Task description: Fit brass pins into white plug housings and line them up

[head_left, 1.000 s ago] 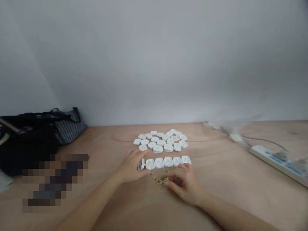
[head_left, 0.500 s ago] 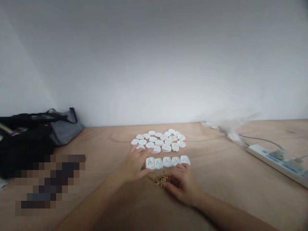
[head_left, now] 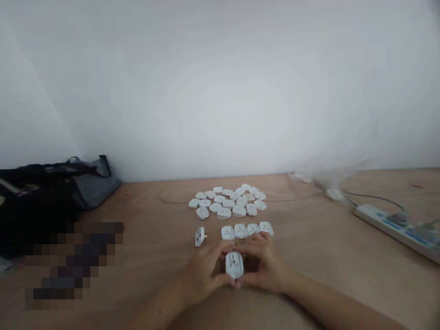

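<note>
Indoor work area, home or workshop undetermined.
White plug parts (head_left: 240, 230) (centre) and power strip (head_left: 373, 216) (right) are laid on wooden tabletop (head_left: 309, 238).

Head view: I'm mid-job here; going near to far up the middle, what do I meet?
Slotted white piece held between the left hand and right hand → row of four white pieces → cluster of loose white pieces → wall.

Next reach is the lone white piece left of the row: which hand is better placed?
Likely the left hand: it is nearer the lone white piece, while the right hand lies farther off, beyond the white socket piece between both hands.
</note>
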The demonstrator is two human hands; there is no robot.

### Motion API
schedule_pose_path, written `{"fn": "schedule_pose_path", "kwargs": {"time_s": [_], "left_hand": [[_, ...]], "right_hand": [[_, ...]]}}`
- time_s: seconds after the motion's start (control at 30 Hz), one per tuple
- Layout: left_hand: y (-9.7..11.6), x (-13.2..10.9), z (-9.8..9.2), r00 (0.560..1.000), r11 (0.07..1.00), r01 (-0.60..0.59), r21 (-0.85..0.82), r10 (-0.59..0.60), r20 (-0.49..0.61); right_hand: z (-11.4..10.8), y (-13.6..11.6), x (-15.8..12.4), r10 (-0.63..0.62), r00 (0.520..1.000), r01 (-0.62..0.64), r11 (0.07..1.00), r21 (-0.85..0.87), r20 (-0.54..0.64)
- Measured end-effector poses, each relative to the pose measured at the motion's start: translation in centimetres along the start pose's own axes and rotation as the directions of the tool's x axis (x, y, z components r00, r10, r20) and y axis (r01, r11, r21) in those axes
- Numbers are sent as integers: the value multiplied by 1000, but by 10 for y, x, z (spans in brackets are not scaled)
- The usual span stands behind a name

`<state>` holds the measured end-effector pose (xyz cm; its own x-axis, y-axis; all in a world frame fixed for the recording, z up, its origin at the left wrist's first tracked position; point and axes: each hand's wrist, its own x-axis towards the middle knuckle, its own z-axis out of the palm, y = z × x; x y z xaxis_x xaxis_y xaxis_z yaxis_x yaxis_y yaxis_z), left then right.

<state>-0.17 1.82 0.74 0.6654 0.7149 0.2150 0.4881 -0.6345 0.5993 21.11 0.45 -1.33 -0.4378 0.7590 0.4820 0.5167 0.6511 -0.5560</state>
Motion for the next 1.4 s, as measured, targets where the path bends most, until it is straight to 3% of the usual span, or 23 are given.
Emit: {"fn": "schedule_pose_path", "kwargs": {"time_s": [0.13, 0.3, 0.47, 0.6, 0.73, 0.83, 1.03, 1.2, 1.4], "left_hand": [[-2, 0, -2, 998, 1000, 19, 4, -19, -64], [-14, 1, -3, 993, 987, -11, 161, 30, -112], [-29, 2, 6, 992, 975, -46, 219, 70, -105], [-24, 1, 9, 984, 967, -75, 245, 111, -136], [-9, 0, 8, 965, 976, -31, 215, 86, -249], [-2, -1, 10, 964, 985, -10, 170, 55, -259], [-1, 2, 13, 957, 994, -78, 81, 97, -272], [-2, 1, 13, 932, 997, -76, 23, 79, -353], [-1, 1, 17, 907, 980, -191, -61, 152, -392]], "right_hand": [[-3, 3, -1, 45, 999, -44, 998, -35, 8], [-7, 12, -3, 171, 982, -176, 983, -55, -83], [-7, 15, -3, 160, 985, -164, 985, -52, -63], [-6, 15, -3, 132, 990, -135, 989, -57, -58], [-6, 13, -3, 101, 993, -104, 994, -46, -62], [-6, 10, -2, 81, 995, -83, 996, -34, -58], [-6, 7, -2, 61, 997, -61, 998, 1, -40], [-5, 5, -1, 77, 996, -76, 997, 25, -50], [-3, 3, -1, 56, 997, -54, 998, 45, -47]]}}
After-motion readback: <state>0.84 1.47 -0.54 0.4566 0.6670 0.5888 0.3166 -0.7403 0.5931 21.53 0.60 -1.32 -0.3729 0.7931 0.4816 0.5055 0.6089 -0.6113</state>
